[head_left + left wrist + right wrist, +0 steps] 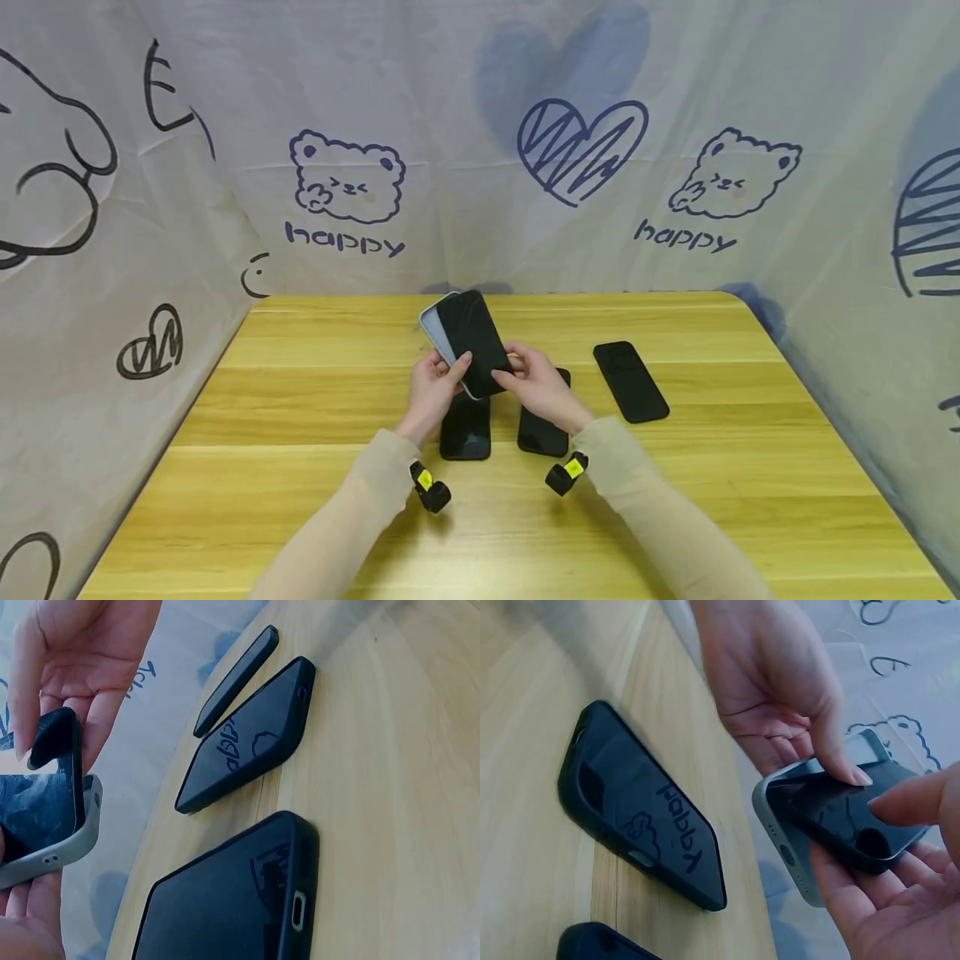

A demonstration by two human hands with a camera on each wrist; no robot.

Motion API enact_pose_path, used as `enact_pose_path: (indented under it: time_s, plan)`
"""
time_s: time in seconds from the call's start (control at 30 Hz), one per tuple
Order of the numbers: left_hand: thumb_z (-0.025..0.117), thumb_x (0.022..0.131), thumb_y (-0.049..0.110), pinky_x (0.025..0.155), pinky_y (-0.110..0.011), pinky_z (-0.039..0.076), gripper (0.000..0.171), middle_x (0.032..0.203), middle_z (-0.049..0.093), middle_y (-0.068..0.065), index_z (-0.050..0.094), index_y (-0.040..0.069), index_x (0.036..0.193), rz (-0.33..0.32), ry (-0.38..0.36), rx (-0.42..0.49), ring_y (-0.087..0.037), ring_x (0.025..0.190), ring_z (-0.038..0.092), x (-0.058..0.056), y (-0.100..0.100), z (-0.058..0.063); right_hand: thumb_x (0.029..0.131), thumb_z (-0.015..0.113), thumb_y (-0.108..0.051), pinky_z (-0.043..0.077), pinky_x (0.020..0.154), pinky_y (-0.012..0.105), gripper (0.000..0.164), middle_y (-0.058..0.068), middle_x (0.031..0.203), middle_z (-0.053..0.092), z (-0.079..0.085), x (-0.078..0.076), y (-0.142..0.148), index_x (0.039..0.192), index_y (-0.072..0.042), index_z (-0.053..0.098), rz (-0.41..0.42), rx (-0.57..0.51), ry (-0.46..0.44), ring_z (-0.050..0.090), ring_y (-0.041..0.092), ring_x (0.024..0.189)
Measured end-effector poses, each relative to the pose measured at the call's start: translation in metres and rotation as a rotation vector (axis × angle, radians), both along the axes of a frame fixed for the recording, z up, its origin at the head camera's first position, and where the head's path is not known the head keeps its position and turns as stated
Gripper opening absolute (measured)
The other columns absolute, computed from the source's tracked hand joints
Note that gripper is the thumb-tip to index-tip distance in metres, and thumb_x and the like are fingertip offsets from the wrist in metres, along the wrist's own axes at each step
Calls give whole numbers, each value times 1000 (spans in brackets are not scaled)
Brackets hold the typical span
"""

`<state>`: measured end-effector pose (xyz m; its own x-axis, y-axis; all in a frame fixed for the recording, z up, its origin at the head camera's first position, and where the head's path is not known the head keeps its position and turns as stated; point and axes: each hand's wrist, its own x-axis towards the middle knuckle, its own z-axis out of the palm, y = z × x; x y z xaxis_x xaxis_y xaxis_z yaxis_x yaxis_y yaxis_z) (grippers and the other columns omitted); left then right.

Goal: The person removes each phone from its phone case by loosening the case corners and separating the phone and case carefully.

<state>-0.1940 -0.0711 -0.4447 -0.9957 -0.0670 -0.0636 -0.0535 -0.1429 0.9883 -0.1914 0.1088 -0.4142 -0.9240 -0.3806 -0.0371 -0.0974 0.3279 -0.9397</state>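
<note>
Both hands hold a black phone [475, 337] and a pale grey phone case [431, 325] together above the table. The phone lies askew over the case, its lower end shifted out to the right. My left hand [432, 389] grips the case from its left side, with the thumb [847, 771] on the phone's screen. My right hand [542, 387] pinches the phone's lower corner, thumb on the screen and fingers underneath. In the left wrist view, a corner of the case [88, 825] shows beneath the phone [45, 802].
Below the hands lie two black-cased phones, the left one [465, 435] and the right one [542, 432], screens up. Farther right rests another black phone [632, 382], camera side up. A printed cloth [465, 200] hangs behind the wooden table [300, 417].
</note>
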Motion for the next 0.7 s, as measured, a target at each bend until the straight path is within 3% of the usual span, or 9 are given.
enact_pose_path:
  time_s: [0.1, 0.27, 0.43, 0.53, 0.7]
  plan:
    - [67, 98, 15, 77, -24, 60, 30, 116, 74, -20, 63, 0, 124, 37, -19, -15, -6, 87, 70, 0, 2, 1, 102, 60, -14, 51, 77, 31, 34, 20, 125, 71, -2, 0, -3, 134, -5, 54, -13, 7, 72, 73, 30, 103]
    - [71, 96, 17, 69, -21, 58, 31, 109, 76, -19, 64, 0, 121, 87, -35, -38, -5, 80, 69, 1, 4, 2, 100, 63, -11, 55, 73, 25, 32, 22, 117, 74, -4, 2, -7, 130, -1, 58, -50, 25, 196, 75, 32, 99]
    - [70, 96, 20, 66, -20, 56, 31, 105, 77, -19, 66, -1, 118, 77, -52, -80, -6, 78, 69, 2, 3, 2, 99, 65, -9, 50, 62, 21, 26, 17, 98, 77, -7, 7, -9, 123, -1, 63, -92, 123, 358, 70, 25, 73]
    - [64, 101, 22, 74, -25, 60, 32, 111, 75, -21, 64, -3, 121, 31, -63, -102, -11, 86, 70, 4, 1, 3, 99, 64, -9, 44, 56, 21, 24, 15, 93, 77, -9, 8, -9, 121, -2, 65, -118, 152, 395, 62, 19, 63]
    - [51, 107, 19, 99, -45, 56, 37, 133, 65, -24, 56, -3, 135, -84, -75, -132, -27, 115, 66, 7, -8, 8, 98, 65, -10, 56, 68, 27, 28, 17, 103, 77, -14, 8, -9, 124, -1, 66, -179, 104, 331, 72, 24, 80]
